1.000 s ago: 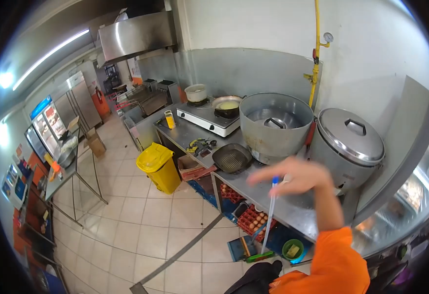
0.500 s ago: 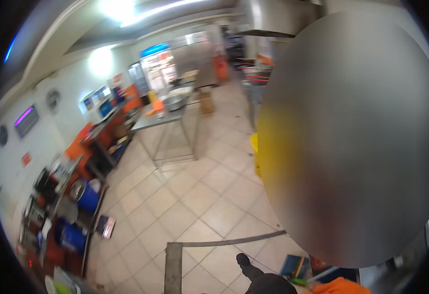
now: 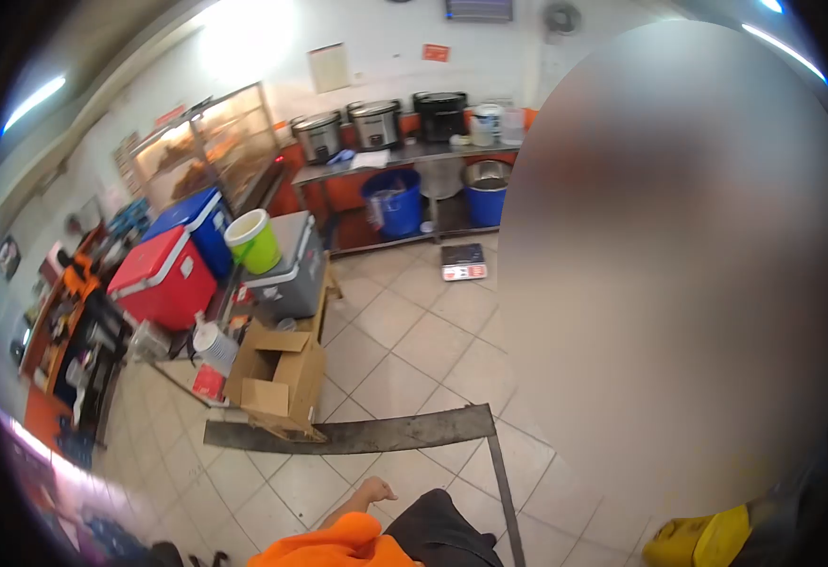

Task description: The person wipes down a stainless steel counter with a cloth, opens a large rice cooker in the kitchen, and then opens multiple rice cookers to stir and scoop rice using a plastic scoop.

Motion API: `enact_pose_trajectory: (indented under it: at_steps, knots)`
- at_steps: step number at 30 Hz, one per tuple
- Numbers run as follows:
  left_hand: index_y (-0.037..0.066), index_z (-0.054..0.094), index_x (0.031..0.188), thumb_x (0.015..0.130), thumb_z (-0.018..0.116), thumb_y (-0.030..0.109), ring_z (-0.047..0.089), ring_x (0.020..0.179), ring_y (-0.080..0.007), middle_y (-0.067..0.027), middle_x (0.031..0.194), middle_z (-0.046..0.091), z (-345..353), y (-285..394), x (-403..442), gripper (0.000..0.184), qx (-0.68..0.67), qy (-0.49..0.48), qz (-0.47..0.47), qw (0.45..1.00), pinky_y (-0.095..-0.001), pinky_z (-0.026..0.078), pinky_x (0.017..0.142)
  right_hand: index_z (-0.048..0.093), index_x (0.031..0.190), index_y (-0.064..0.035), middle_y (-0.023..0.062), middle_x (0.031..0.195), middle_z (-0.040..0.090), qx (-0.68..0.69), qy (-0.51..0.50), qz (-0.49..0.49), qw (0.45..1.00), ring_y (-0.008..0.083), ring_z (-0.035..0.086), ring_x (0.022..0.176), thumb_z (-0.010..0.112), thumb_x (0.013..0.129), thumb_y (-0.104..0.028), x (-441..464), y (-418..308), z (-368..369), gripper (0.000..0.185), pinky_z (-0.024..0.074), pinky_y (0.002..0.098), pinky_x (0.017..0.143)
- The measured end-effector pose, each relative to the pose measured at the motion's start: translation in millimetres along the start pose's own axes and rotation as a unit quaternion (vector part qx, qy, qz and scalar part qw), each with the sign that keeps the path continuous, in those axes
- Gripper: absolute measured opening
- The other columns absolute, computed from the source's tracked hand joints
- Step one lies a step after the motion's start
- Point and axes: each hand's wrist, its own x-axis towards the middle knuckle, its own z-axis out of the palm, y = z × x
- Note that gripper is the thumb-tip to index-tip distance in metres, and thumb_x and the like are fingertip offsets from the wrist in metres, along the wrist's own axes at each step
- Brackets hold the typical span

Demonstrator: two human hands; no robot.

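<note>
My left hand (image 3: pixel 374 489) hangs low beside my dark trouser leg, below an orange sleeve (image 3: pixel 324 546). Its fingers look loosely curled, with nothing visible in them, and it touches no object. Beyond it, the closest thing is an open cardboard box (image 3: pixel 308 383) with its flaps up, at the edge of a dark floor strip (image 3: pixel 405 432). My right hand is out of view. A large blurred oval hides the right side.
Red (image 3: pixel 168 288), blue (image 3: pixel 208 222) and grey (image 3: pixel 293 279) coolers stand left, a green-white bucket (image 3: pixel 253 244) on the grey one. Several cookers (image 3: pixel 374 125) line a wall counter above blue bins (image 3: pixel 393 213). A scale (image 3: pixel 463 263) lies on the floor, something yellow (image 3: pixel 702 539) lower right.
The view has swung left, from the long kitchen aisle and steel table to the coolers, box and cookers. My left hand has come into view.
</note>
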Motion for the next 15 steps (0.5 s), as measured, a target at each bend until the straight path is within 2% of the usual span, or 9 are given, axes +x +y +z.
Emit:
enact_pose_trajectory:
  at_steps: [2,3,4,6,8,10,11,13,15]
  knots:
    - [0.012,0.075,0.089,0.076,0.07,0.042,0.066,0.081,-0.0273,-0.0111,0.084,0.07,2,-3,14,0.032,0.184,-0.053,0.008,0.981,-0.0356,0.05,0.08,0.064,0.098,-0.0089,0.0077,0.075,0.059,-0.108,0.038,-0.126,0.985,0.0197,0.056,0.06,0.052,0.091,-0.031,110,-103,-55,0.026,0.0479,0.0311,0.051]
    - [0.012,0.074,0.09,0.076,0.07,0.042,0.066,0.083,-0.0278,-0.0115,0.086,0.07,7,-10,19,0.033,0.185,-0.084,-0.003,0.979,-0.0361,0.05,0.081,0.05,0.12,0.0015,0.0218,0.088,0.062,-0.021,0.012,-0.023,0.999,0.034,0.064,0.072,0.052,0.089,-0.027,162,-183,-85,0.042,0.0513,0.0482,0.057]
    - [0.012,0.074,0.091,0.076,0.069,0.042,0.065,0.085,-0.0284,-0.0119,0.088,0.069,13,-20,18,0.034,0.12,-0.111,-0.053,0.985,-0.0366,0.05,0.082,0.052,0.11,0.0002,0.0178,0.073,0.06,-0.003,0.06,-0.138,0.989,0.0299,0.059,0.056,0.045,0.087,-0.017,201,-239,-92,0.029,0.0492,0.0446,0.051]
    - [0.011,0.073,0.094,0.077,0.067,0.042,0.064,0.09,-0.0294,-0.0127,0.092,0.069,19,-46,31,0.036,-0.034,-0.133,-0.183,0.973,-0.0376,0.049,0.083,0.052,0.11,-0.0042,0.0166,0.077,0.061,-0.057,0.103,-0.162,0.98,0.0258,0.06,0.059,0.045,0.09,-0.022,197,-388,-75,0.028,0.0487,0.0391,0.051]
    - [0.01,0.072,0.096,0.077,0.066,0.043,0.062,0.095,-0.0304,-0.0134,0.096,0.068,5,-62,57,0.038,-0.139,-0.141,-0.278,0.94,-0.0386,0.049,0.085,0.052,0.112,-0.0056,0.0155,0.078,0.062,-0.073,0.12,-0.207,0.968,0.0246,0.06,0.06,0.045,0.091,-0.024,184,-518,-29,0.028,0.0485,0.0385,0.052]
    - [0.009,0.071,0.099,0.078,0.064,0.043,0.061,0.099,-0.0315,-0.0142,0.1,0.067,-22,-72,93,0.041,-0.209,-0.139,-0.332,0.909,-0.0395,0.048,0.087,0.051,0.113,-0.006,0.0134,0.082,0.063,-0.028,0.071,-0.304,0.95,0.0239,0.062,0.066,0.048,0.092,-0.027,156,-597,32,0.029,0.0501,0.0376,0.056]
    - [0.009,0.07,0.1,0.078,0.063,0.043,0.06,0.101,-0.032,-0.0146,0.102,0.067,-38,-70,116,0.042,-0.245,-0.133,-0.347,0.896,-0.04,0.048,0.088,0.05,0.114,-0.0056,0.0136,0.086,0.064,-0.034,0.052,-0.297,0.953,0.0245,0.063,0.07,0.049,0.093,-0.027,155,-629,65,0.03,0.0509,0.0377,0.059]
    - [0.008,0.07,0.103,0.079,0.062,0.043,0.059,0.106,-0.033,-0.0154,0.106,0.066,-72,-58,179,0.044,-0.26,-0.113,-0.335,0.899,-0.041,0.047,0.09,0.05,0.117,-0.0057,0.0149,0.093,0.065,-0.046,-0.006,-0.287,0.957,0.0263,0.065,0.078,0.051,0.094,-0.028,130,-687,136,0.032,0.0524,0.0386,0.063]
    - [0.007,0.069,0.105,0.079,0.06,0.044,0.058,0.111,-0.0341,-0.0162,0.111,0.065,-108,-47,270,0.046,-0.189,-0.075,-0.254,0.946,-0.042,0.046,0.091,0.048,0.122,-0.0068,0.0169,0.099,0.065,-0.093,-0.072,-0.227,0.967,0.0287,0.066,0.083,0.051,0.094,-0.029,123,-712,191,0.036,0.0533,0.0406,0.066]
